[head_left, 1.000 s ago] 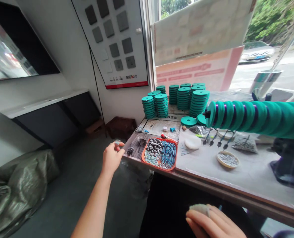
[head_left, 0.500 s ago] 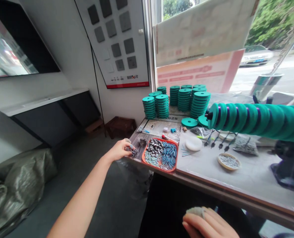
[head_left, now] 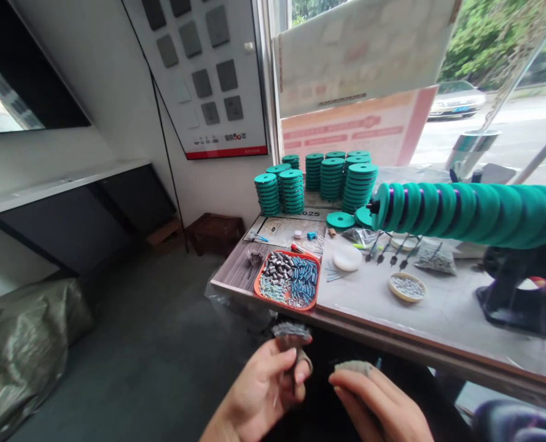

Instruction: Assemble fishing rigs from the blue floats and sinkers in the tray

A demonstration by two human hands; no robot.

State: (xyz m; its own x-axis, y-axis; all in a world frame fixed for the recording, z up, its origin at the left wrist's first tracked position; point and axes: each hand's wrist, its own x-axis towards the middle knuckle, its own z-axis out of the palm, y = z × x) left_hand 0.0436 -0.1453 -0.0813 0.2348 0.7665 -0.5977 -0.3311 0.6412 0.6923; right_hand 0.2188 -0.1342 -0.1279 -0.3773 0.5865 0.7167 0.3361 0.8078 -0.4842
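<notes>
Holding a small dark bristly piece (head_left: 292, 332) pinched between thumb and fingers, the left hand (head_left: 263, 393) sits low, below the table edge (head_left: 392, 341); the right hand (head_left: 378, 408), just beside it, is curled around a grey fuzzy wad (head_left: 353, 367). Judging by this, the two pieces should meet close to the body, grips firm near the tips; the orange tray (head_left: 287, 279) of small cylinders lies on the table above the hands.

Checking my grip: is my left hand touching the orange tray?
Apart. The head view shows the left hand below the table edge, dark floor between it and the orange tray.
</notes>
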